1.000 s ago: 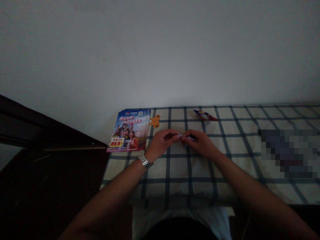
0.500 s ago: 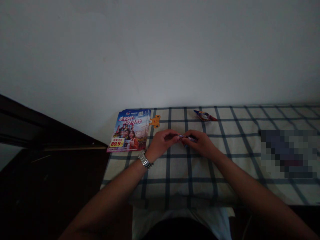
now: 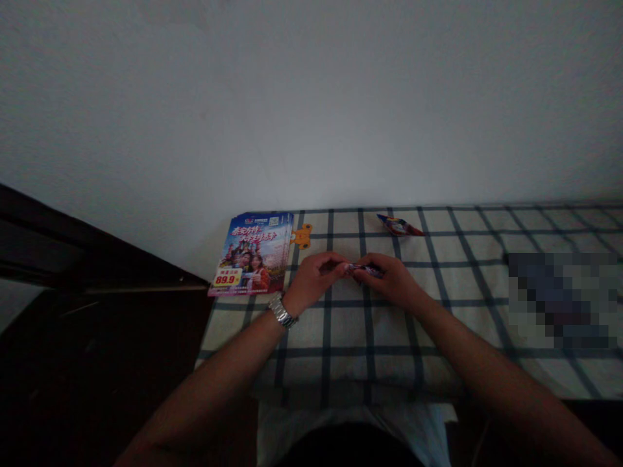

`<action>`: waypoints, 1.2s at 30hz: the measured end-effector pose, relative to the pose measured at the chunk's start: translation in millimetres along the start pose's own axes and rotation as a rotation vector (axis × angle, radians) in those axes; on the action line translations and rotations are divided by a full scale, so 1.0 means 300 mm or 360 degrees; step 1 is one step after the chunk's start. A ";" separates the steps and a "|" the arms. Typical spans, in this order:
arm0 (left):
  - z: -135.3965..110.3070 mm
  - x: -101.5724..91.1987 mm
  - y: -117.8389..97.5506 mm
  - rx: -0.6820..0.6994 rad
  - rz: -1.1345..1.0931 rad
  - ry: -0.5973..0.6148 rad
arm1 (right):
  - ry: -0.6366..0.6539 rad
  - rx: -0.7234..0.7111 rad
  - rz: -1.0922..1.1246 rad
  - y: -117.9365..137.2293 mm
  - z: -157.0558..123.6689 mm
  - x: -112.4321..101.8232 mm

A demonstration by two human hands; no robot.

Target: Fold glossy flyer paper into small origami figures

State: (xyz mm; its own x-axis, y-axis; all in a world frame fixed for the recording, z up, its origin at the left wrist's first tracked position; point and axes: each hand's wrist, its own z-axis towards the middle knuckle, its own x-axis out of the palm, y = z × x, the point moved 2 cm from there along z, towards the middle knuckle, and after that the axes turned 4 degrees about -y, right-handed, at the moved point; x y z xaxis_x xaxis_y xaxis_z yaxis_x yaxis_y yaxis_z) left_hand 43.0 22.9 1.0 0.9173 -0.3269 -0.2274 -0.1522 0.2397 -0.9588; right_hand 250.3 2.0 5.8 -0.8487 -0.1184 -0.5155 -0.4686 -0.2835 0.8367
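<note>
Half-hidden: purple pkt (image 3: 364,269) in L hand (image 3: 315,280), R hand (image 3: 393,280).

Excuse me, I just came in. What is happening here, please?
A person is pinching a small folded piece of glossy paper between the left hand and the right hand, over a checked cloth. A stack of printed flyers lies near the left hand, and a folded paper shape lies farther ahead.
</note>
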 end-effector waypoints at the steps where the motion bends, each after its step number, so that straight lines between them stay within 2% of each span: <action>1: 0.000 0.000 0.001 -0.0001 -0.0009 0.0004 | 0.0002 -0.0001 0.0000 -0.001 0.000 0.001; 14: -0.002 -0.001 -0.025 0.0000 -0.0042 -0.0099 | 0.0017 -0.0032 0.0087 -0.003 0.002 0.000; 18: 0.001 -0.007 -0.024 0.0002 -0.0040 -0.0128 | -0.0072 -0.0058 0.0185 -0.005 0.006 -0.012; 22: 0.003 -0.007 -0.022 0.0019 -0.0001 -0.0103 | -0.0133 -0.0087 0.0113 0.001 0.006 -0.014; 36: -0.011 0.008 -0.036 0.0189 0.0429 -0.0016 | -0.0116 -0.0188 0.0024 0.010 -0.002 -0.003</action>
State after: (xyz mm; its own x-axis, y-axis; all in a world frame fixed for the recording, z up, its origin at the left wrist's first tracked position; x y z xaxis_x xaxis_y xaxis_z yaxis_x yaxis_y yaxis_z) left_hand 45.7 16.3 10.3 0.8532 -0.2281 -0.4691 -0.3475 0.4221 -0.8373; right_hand 249.8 0.8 8.7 -0.8730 -0.0556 -0.4845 -0.4270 -0.3929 0.8145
